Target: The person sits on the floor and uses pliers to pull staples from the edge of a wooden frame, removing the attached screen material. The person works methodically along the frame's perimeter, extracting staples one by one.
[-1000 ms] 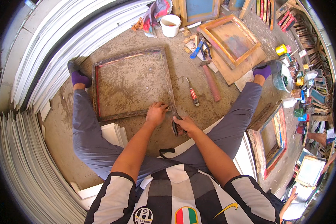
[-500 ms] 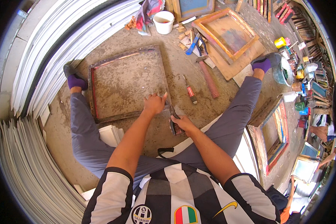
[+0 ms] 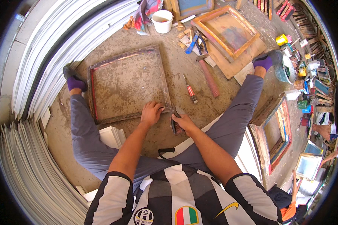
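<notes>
A worn, dark-edged wooden frame (image 3: 162,75) lies flat on the floor between my legs. At its near right corner, my left hand (image 3: 151,113) is closed over the near rail, fingers curled and thumb toward the corner. My right hand (image 3: 184,123) grips dark-handled pliers (image 3: 174,117), whose jaws meet that same corner; what they bite on is too small to make out. To the right of the frame lie a red-handled screwdriver (image 3: 191,93) and a hammer (image 3: 208,78) with a reddish handle.
Blue-handled pliers (image 3: 192,43) lie among wood scraps, near a white bucket (image 3: 162,21). An orange-stained frame (image 3: 233,33) rests on a board at the far right. Stacked white sheets (image 3: 30,168) line the left; more frames (image 3: 268,138) and paint pots (image 3: 281,41) stand right.
My left hand has drawn back toward me, and its spread fingers have curled onto the near rail. The right hand keeps the pliers at the corner.
</notes>
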### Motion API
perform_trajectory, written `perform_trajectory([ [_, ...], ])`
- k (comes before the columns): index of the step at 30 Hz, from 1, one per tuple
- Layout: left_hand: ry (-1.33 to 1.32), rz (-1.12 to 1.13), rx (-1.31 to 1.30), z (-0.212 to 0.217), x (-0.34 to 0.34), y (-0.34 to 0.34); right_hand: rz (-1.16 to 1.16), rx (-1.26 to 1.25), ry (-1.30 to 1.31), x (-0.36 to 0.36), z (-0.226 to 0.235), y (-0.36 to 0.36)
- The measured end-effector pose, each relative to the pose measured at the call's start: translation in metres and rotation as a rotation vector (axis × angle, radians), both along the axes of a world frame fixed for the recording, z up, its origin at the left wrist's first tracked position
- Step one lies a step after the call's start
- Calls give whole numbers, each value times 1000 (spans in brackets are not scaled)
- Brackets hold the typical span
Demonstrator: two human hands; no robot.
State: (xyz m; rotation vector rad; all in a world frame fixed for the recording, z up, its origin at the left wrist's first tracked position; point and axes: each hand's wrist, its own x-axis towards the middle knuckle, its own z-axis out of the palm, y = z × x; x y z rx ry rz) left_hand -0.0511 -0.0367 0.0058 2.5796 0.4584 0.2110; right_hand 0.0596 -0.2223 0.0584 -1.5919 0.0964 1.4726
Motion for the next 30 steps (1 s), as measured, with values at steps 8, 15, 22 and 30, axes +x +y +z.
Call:
perform_trajectory([
  [8, -88, -90, 326, -6, -2, -2, -15, -8, -34, -3, -10, -4],
  [15, -52, -211, 512, -2, 2, 0, 66, -30, -51, -6, -23, -1],
  [22, 89, -300, 635, 8, 9, 0, 99, -55, -57, -5, -20, -3],
  [30, 330, -233, 539, 28, 21, -7, 63, -11, -46, -6, -18, -2],
])
